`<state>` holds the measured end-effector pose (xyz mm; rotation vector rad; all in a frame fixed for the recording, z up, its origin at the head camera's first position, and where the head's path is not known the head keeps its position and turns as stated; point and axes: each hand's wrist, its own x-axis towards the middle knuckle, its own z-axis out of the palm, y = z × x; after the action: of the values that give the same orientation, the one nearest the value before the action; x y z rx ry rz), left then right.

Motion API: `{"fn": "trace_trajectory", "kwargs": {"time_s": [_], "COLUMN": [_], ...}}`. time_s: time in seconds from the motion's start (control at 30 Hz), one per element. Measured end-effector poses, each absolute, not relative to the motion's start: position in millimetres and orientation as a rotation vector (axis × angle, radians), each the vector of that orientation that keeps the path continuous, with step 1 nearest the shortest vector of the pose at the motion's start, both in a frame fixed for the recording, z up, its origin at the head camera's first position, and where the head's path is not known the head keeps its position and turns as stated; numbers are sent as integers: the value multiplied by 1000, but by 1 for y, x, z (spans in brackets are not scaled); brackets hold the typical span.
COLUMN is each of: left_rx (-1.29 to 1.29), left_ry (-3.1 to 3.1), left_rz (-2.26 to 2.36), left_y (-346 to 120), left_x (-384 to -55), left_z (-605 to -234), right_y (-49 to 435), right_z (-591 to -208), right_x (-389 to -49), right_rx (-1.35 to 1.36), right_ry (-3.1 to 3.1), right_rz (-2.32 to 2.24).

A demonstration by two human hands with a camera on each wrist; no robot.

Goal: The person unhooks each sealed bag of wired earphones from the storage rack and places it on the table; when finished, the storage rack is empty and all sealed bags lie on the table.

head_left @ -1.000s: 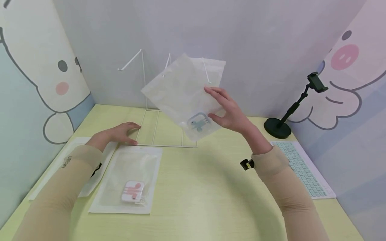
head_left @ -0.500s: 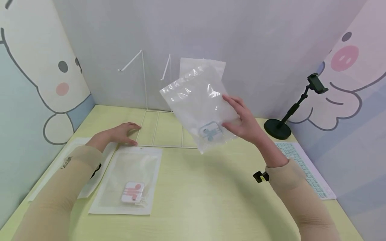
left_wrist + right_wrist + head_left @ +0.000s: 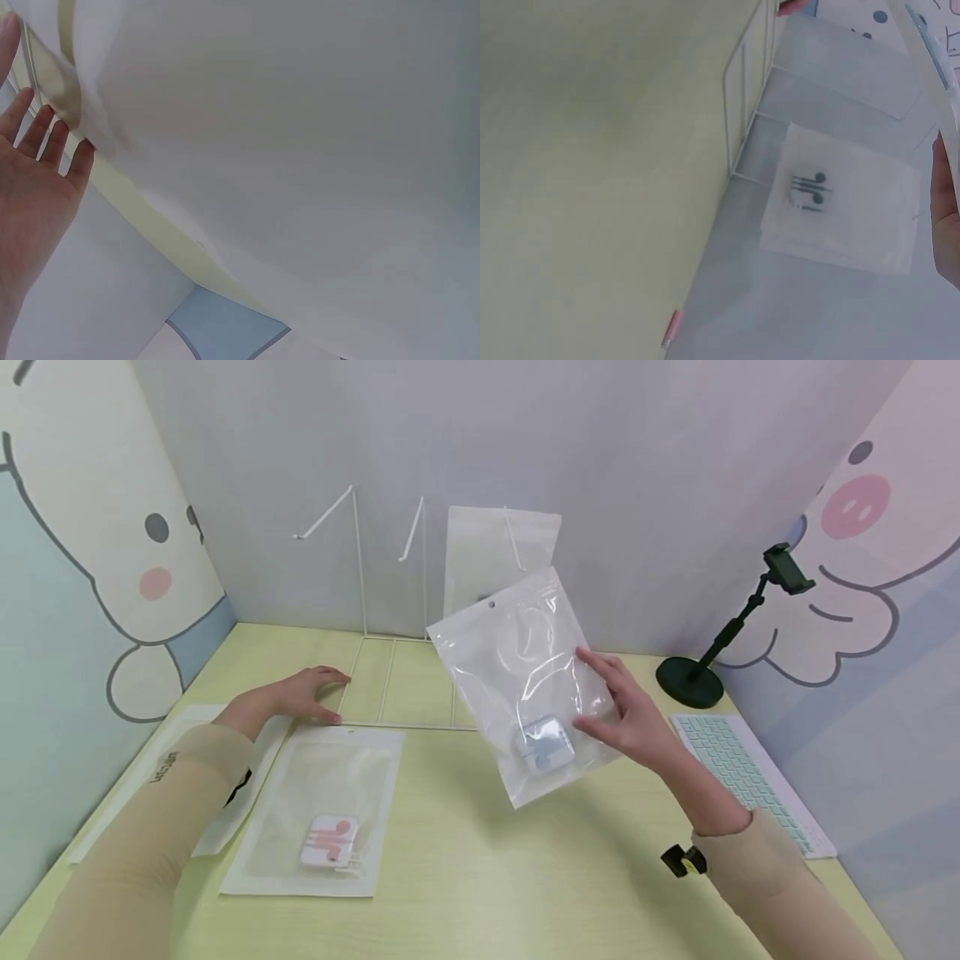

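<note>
My right hand (image 3: 626, 714) pinches the right edge of a clear zip bag (image 3: 495, 668), tilted above the table. Blue-and-white earphones in a case (image 3: 546, 745) lie in its lower part. In the right wrist view this hand (image 3: 946, 214) shows at the right edge beside the bag. My left hand (image 3: 300, 692) rests on the table, thumb and fingertips touching the left side of a white wire rack (image 3: 397, 725). Below it lies another zip bag (image 3: 300, 789) with pink earphones (image 3: 330, 841). The left wrist view shows the hand's fingers (image 3: 52, 142) spread and nearly straight.
A bag (image 3: 840, 202) with dark earphones hangs on the rack's right hook (image 3: 516, 547); two other hooks (image 3: 324, 512) carry nothing. More white bags (image 3: 247, 793) lie under my left forearm. A keyboard (image 3: 742, 777) and a black phone stand (image 3: 692, 681) are at the right.
My right hand has moved right and down toward me with the zip bag, away from the hooks, turning its glossy side up. The bag hanging behind shows more. My left hand has stayed put.
</note>
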<state>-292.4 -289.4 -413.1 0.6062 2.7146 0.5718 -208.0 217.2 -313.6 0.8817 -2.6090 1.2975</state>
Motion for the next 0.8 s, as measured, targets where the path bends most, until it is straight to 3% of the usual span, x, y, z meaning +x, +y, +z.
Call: {"fn": "trace_trajectory", "kwargs": {"time_s": [0.4, 0.8], "left_rx": [611, 615], "left_ry": [2698, 2695], "left_rz": [576, 571], "left_y": [-290, -288], "left_x": [-291, -289], "left_z": [-411, -409], "right_y": [210, 173], "right_z": [-355, -389], "right_x": [-171, -150], "right_rx": [535, 399], "right_ry": [-2785, -2787], "right_rz": [1748, 1841]}}
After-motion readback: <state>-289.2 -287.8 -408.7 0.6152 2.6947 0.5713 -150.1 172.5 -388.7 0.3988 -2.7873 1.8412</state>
